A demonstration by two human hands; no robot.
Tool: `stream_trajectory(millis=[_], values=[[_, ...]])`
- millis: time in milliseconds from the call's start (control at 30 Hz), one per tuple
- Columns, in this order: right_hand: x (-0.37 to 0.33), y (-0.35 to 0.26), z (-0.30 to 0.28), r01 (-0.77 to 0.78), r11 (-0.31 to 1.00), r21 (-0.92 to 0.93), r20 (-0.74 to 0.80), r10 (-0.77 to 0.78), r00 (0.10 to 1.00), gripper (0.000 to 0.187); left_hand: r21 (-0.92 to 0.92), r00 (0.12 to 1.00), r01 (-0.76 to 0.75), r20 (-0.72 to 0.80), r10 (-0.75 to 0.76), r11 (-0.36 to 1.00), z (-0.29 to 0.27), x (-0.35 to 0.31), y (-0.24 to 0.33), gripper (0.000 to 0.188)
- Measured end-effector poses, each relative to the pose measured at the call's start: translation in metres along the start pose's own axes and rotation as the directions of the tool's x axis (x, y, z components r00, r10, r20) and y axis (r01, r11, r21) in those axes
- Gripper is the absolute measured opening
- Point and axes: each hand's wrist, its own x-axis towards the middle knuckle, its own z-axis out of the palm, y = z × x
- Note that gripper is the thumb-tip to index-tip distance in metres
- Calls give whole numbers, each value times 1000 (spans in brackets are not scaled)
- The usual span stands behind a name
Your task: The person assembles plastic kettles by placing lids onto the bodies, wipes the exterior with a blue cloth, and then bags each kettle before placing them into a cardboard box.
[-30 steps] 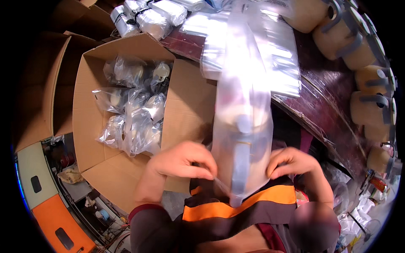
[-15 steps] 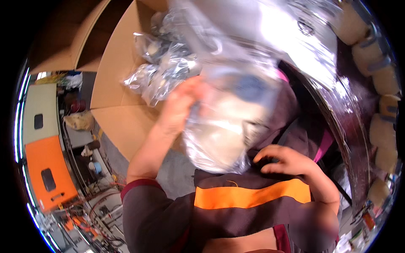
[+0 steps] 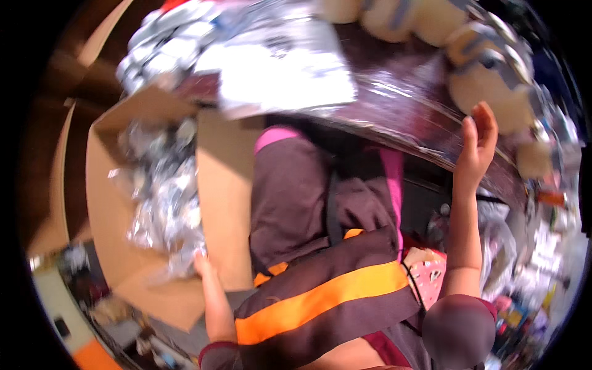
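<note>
At the near right side of the cardboard box (image 3: 225, 203), my left hand (image 3: 202, 264) is closed at the edge of a clear plastic bag (image 3: 180, 262); motion blurs its fingers. This bag lies against several other clear bags (image 3: 163, 185) with pale and grey things inside, whose kind I cannot make out. My right hand (image 3: 480, 139) is raised over the near edge of the dark table (image 3: 394, 83), open, with fingers up and thumb apart. It holds nothing. Nearest to it are beige rounded pieces with grey-blue bands (image 3: 490, 92).
A stack of shiny clear plastic sheets or bags (image 3: 283, 68) lies on the table. Beside it is a heap of white and grey wrapped things (image 3: 169, 46). Brown cartons (image 3: 58, 179) stand at the far left. A pink patterned cloth (image 3: 427, 274) is by my right hip.
My left hand has carried the bag with the beige and blue piece from before my chest left into the box. My right hand has risen away from my lap. The view has turned right.
</note>
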Motion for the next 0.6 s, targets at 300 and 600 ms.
stream_trajectory(millis=[300,600], values=[[108,83,-47,-402,897,186,-91,423,901,47,824,824,-566,566,17,-11,102,-48,123,33],[109,14,-17,-281,732,620,108,275,955,41,281,414,-720,908,68,635,213,-216,170,29]])
